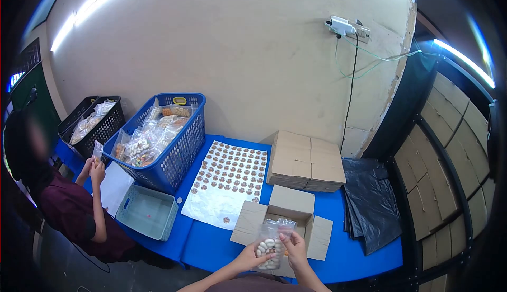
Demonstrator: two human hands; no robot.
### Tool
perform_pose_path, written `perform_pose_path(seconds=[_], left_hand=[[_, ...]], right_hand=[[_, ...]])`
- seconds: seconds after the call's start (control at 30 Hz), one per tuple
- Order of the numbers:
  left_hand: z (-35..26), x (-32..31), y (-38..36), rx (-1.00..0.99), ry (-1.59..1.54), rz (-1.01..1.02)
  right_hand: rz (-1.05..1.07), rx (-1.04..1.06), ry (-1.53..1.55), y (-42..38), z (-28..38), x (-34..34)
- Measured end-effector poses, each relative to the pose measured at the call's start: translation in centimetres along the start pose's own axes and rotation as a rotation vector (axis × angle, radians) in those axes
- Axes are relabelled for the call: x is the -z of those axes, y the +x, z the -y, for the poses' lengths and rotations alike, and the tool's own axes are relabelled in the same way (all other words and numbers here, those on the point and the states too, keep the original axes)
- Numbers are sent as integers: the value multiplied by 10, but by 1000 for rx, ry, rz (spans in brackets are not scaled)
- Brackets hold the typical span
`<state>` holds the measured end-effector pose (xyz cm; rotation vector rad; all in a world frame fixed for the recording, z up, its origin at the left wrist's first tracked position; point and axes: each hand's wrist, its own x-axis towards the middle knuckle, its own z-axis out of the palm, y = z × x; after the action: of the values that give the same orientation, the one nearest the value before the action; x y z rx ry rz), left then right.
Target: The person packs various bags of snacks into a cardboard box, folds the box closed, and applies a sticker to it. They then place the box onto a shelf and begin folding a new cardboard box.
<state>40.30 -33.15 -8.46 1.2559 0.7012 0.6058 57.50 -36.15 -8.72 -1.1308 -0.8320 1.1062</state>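
A clear plastic bag of white oval pieces [269,248] is held up in front of me, over the near side of an open cardboard box [320,239]. My left hand [247,259] is closed on the bag's lower left side. At its upper right edge, my right hand [296,248] pinches the bag. A small round sticker seems to show on the bag's front. Another clear bag top [287,223] shows just behind it, its contents mostly hidden. Left of the box lies a white sheet of round stickers [211,207], with gaps in its lower rows.
Flattened cardboard boxes [290,160] are stacked behind the open box, with black plastic bags [372,202] to the right. A blue basket [179,160] of filled bags, a grey-green tray [168,215] and a black basket [113,118] stand left, near a co-worker [68,207] holding a small bag.
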Motion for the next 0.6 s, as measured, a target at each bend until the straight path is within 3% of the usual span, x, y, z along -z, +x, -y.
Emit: perform_pose_path(seconds=[0.07,0.13,0.3,0.37,0.47,0.53,0.6], left_hand=[[5,0,0,-42,80,46],[13,-1,3,-31,-251,116],[13,4,7,-1,-300,60],[17,6,8,-30,-274,1],[24,10,10,-99,-143,-47],[31,13,13,-11,-437,-82],[33,12,14,-8,-476,-75]], right_hand=[[1,-40,44,2,-2,6],[-36,-39,102,3,-1,8],[-58,-103,275,2,-3,7],[90,-73,49,-4,4,-3],[262,-111,-9,-10,-13,2],[239,-174,-21,-9,-3,0],[216,-238,-34,-9,0,0]])
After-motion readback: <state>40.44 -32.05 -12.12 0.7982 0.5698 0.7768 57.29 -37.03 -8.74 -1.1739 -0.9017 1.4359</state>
